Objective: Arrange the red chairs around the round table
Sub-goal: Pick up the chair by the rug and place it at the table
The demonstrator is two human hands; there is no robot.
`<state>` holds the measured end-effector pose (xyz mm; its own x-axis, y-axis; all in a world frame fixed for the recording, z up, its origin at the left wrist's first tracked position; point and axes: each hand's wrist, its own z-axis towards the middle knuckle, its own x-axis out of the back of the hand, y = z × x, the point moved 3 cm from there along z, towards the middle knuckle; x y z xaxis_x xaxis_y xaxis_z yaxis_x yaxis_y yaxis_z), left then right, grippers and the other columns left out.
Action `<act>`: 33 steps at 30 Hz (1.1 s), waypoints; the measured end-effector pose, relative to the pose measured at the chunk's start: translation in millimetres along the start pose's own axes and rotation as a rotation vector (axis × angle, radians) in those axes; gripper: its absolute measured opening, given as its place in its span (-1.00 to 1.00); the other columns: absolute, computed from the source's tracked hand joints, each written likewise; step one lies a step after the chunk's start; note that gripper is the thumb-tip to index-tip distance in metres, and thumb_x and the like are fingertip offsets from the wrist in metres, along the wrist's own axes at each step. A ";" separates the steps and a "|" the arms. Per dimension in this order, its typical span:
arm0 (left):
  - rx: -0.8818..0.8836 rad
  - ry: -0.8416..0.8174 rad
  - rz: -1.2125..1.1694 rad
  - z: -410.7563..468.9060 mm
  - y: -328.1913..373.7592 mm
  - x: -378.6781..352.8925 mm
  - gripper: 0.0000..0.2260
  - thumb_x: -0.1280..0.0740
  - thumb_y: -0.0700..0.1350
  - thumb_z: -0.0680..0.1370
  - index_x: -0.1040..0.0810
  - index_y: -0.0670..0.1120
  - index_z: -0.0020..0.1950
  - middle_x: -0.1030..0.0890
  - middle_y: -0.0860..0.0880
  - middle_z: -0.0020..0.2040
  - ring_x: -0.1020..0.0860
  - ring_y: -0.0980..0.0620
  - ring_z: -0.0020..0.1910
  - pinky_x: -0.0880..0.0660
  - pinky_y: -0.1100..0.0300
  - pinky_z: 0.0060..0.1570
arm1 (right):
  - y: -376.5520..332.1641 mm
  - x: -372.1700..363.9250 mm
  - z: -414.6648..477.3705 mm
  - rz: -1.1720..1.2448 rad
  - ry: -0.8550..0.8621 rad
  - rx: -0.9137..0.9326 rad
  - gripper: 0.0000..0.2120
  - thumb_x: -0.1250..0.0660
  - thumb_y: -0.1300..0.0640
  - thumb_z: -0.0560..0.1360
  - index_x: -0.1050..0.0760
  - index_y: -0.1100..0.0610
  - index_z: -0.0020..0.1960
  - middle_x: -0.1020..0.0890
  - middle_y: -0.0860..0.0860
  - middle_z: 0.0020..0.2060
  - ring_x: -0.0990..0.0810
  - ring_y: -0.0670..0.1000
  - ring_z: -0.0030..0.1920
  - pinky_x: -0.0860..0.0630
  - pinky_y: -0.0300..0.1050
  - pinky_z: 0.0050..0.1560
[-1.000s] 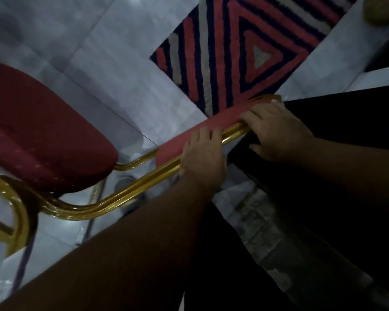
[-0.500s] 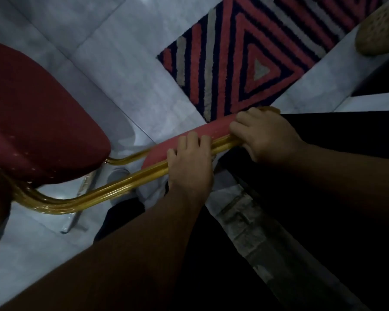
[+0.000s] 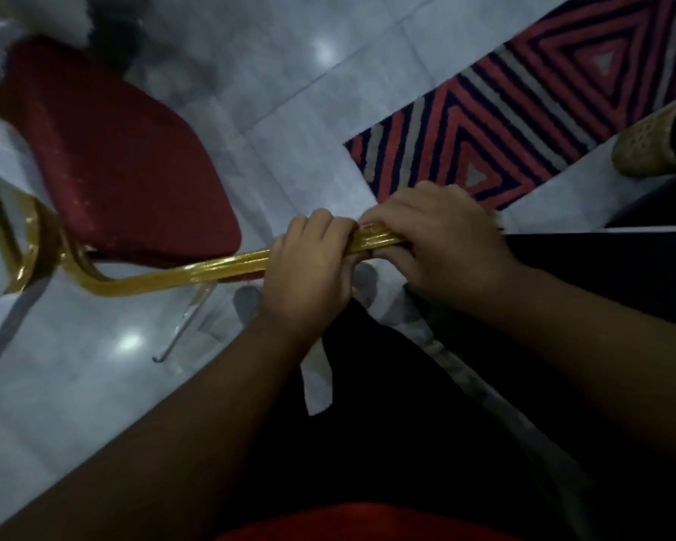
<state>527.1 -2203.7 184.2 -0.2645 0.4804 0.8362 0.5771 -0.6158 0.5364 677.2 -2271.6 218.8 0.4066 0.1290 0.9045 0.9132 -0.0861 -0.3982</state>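
A: So, what fills most of the view?

B: Pale grey marbled floor tiles [image 3: 328, 103], glossy, with two bright light reflections on them. Across the upper right lies a rug striped in red, navy and grey nested triangles [image 3: 523, 111]. Below the arms, dark clothing covers the lower middle, with a strip of red at the bottom edge.

A: And the chair?

B: A red padded chair with a gold metal frame [image 3: 125, 169] sits at the left, seen from above and tilted in the picture. Its seat cushion is dark red, and the gold tubing bends under the seat's near edge, then runs right as a long bar toward the person.

A: Where are the hands?

B: Both are on that gold bar. The left hand [image 3: 309, 267] is wrapped around it, fingers curled over the top, clenched on the tube. The right hand [image 3: 438, 244] grips the bar just beside it, nearly touching, with its fingers folded over the upper edge where a sliver of red padding shows.

A: Anything else?

B: A tan woven object [image 3: 656, 146] pokes in at the right edge, beside the rug's corner; I cannot tell what it is. The round table is not something I can make out.
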 end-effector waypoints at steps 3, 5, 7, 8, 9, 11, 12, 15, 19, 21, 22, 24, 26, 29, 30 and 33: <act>0.034 0.079 -0.054 -30.3 -16.9 50.8 -0.80 -0.33 -0.03 0.55 -0.58 -0.10 0.11 -0.54 -0.07 -0.05 -0.50 -0.11 -0.06 -0.48 -0.04 -0.08 | -14.8 22.2 -15.1 0.109 0.101 -0.062 -0.62 -0.35 -0.13 0.53 -0.55 0.06 0.25 -0.62 -0.01 0.09 -0.54 0.09 0.10 -0.43 0.12 0.15; 0.054 0.137 -0.076 -55.5 -28.1 79.6 -0.82 -0.38 -0.08 0.55 -0.58 -0.10 0.12 -0.54 -0.05 -0.04 -0.48 -0.06 -0.05 -0.48 -0.01 -0.04 | -27.3 28.0 -26.2 0.238 0.157 -0.123 -0.61 -0.31 -0.12 0.54 -0.53 0.12 0.23 -0.60 0.03 0.07 -0.52 0.11 0.09 -0.42 0.04 0.17; 0.058 0.175 -0.099 -83.7 -38.7 100.3 -0.82 -0.38 -0.10 0.56 -0.58 -0.11 0.14 -0.54 -0.05 -0.02 -0.48 -0.04 -0.04 -0.49 -0.01 -0.02 | -55.3 29.5 -32.0 0.273 0.180 -0.108 -0.64 -0.31 -0.05 0.53 -0.53 0.18 0.17 -0.58 0.06 0.02 -0.50 0.09 0.04 -0.35 -0.11 0.10; 0.066 0.194 -0.108 -100.0 -44.6 109.4 -0.81 -0.38 -0.10 0.56 -0.58 -0.11 0.15 -0.55 -0.04 -0.01 -0.49 -0.03 -0.03 -0.50 0.00 -0.01 | -74.9 30.0 -32.1 0.262 0.190 -0.074 -0.67 -0.31 -0.02 0.52 -0.54 0.20 0.14 -0.58 0.06 -0.01 -0.49 0.08 0.01 -0.32 -0.13 0.07; 0.070 0.210 -0.121 -116.1 -50.0 118.4 -0.81 -0.38 -0.11 0.56 -0.58 -0.11 0.16 -0.55 -0.03 0.00 -0.49 -0.02 -0.02 -0.50 0.01 0.01 | -96.1 31.6 -32.0 0.246 0.203 -0.037 -0.69 -0.33 0.00 0.53 -0.55 0.21 0.11 -0.59 0.06 -0.04 -0.48 0.08 -0.01 -0.32 -0.10 0.06; 0.084 0.240 -0.153 -150.5 -62.9 136.1 -0.80 -0.40 -0.11 0.57 -0.59 -0.11 0.18 -0.57 -0.01 0.02 -0.51 0.00 0.00 -0.51 0.03 0.04 | -138.0 32.8 -32.2 0.219 0.217 0.028 -0.72 -0.35 0.01 0.53 -0.57 0.21 0.08 -0.60 0.06 -0.08 -0.48 0.10 -0.04 -0.35 -0.02 0.03; 0.091 0.255 -0.170 -168.2 -69.7 144.9 -0.79 -0.41 -0.10 0.57 -0.59 -0.11 0.18 -0.57 -0.01 0.03 -0.53 0.00 0.00 -0.51 0.02 0.04 | -158.7 32.2 -33.1 0.213 0.215 0.059 -0.72 -0.35 0.01 0.53 -0.58 0.21 0.07 -0.60 0.06 -0.10 -0.49 0.11 -0.06 -0.36 0.02 0.02; 0.045 0.286 -0.189 -215.1 -81.2 171.4 -0.78 -0.42 -0.09 0.56 -0.61 -0.11 0.18 -0.61 -0.02 0.05 -0.54 -0.02 0.01 -0.50 0.01 0.04 | -219.6 29.0 -37.3 0.200 0.205 0.145 -0.74 -0.39 0.00 0.52 -0.62 0.20 0.04 -0.60 0.04 -0.16 -0.49 0.11 -0.12 -0.37 0.04 -0.03; -0.061 0.319 -0.177 -263.7 -83.7 206.7 -0.77 -0.44 -0.12 0.56 -0.63 -0.15 0.19 -0.63 -0.05 0.05 -0.55 -0.03 0.00 -0.49 0.10 0.03 | -298.0 25.2 -34.2 0.147 0.182 0.215 -0.69 -0.45 -0.07 0.48 -0.65 0.14 0.09 -0.59 -0.01 -0.15 -0.48 0.07 -0.12 -0.39 0.12 -0.08; -0.046 0.378 -0.169 -291.3 -93.5 225.9 -0.77 -0.45 -0.13 0.56 -0.63 -0.17 0.19 -0.64 -0.07 0.04 -0.56 -0.05 0.00 -0.48 0.14 0.05 | -338.3 26.0 -29.4 0.128 0.198 0.274 -0.69 -0.46 -0.09 0.48 -0.65 0.10 0.10 -0.59 -0.01 -0.15 -0.49 0.09 -0.13 -0.38 0.14 -0.11; -0.021 0.409 -0.158 -305.7 -100.3 234.3 -0.77 -0.44 -0.13 0.56 -0.63 -0.18 0.19 -0.64 -0.08 0.04 -0.57 -0.05 0.00 -0.49 0.14 0.04 | -358.0 26.7 -26.5 0.117 0.204 0.314 -0.70 -0.45 -0.10 0.48 -0.65 0.08 0.09 -0.59 -0.01 -0.15 -0.48 0.08 -0.12 -0.38 0.13 -0.12; 0.044 0.461 -0.130 -335.2 -112.7 248.0 -0.77 -0.43 -0.15 0.57 -0.62 -0.20 0.19 -0.63 -0.08 0.03 -0.57 -0.03 -0.02 -0.51 0.13 0.03 | -394.5 26.9 -21.4 0.073 0.208 0.395 -0.71 -0.42 -0.12 0.49 -0.65 0.04 0.10 -0.59 -0.03 -0.14 -0.48 0.06 -0.11 -0.36 0.07 -0.14; 0.114 0.510 -0.110 -360.8 -120.8 259.0 -0.77 -0.44 -0.20 0.56 -0.62 -0.21 0.20 -0.63 -0.09 0.03 -0.56 0.00 -0.01 -0.51 0.21 0.05 | -426.0 25.5 -17.5 0.027 0.199 0.465 -0.71 -0.39 -0.15 0.49 -0.63 -0.01 0.12 -0.58 -0.06 -0.12 -0.48 0.05 -0.10 -0.35 0.04 -0.14; 0.211 0.538 -0.078 -393.5 -131.1 274.0 -0.75 -0.45 -0.25 0.54 -0.60 -0.20 0.22 -0.63 -0.09 0.05 -0.55 0.04 0.03 -0.45 0.32 0.10 | -466.5 20.5 -10.8 -0.018 0.143 0.542 -0.69 -0.35 -0.18 0.49 -0.61 -0.03 0.12 -0.56 -0.08 -0.10 -0.49 0.03 -0.07 -0.42 0.06 -0.13; 0.245 0.527 -0.082 -404.2 -135.2 278.2 -0.73 -0.44 -0.26 0.54 -0.59 -0.18 0.24 -0.63 -0.08 0.07 -0.55 0.05 0.05 -0.46 0.32 0.11 | -479.4 18.3 -8.0 -0.034 0.111 0.575 -0.68 -0.35 -0.19 0.49 -0.60 -0.02 0.12 -0.56 -0.07 -0.09 -0.49 0.03 -0.06 -0.45 0.07 -0.13; 0.350 0.482 -0.138 -435.6 -147.5 289.8 -0.72 -0.42 -0.23 0.57 -0.56 -0.09 0.28 -0.60 0.00 0.12 -0.55 0.10 0.11 -0.50 0.22 0.13 | -508.5 15.6 -4.6 -0.071 0.022 0.738 -0.63 -0.37 -0.18 0.49 -0.56 -0.02 0.22 -0.57 -0.06 -0.04 -0.50 0.02 -0.05 -0.50 0.07 -0.14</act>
<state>28.7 -2245.6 397.3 -0.6279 0.1541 0.7629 0.7106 -0.2865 0.6427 219.0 -2230.3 436.1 0.3520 0.0893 0.9317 0.7209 0.6091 -0.3307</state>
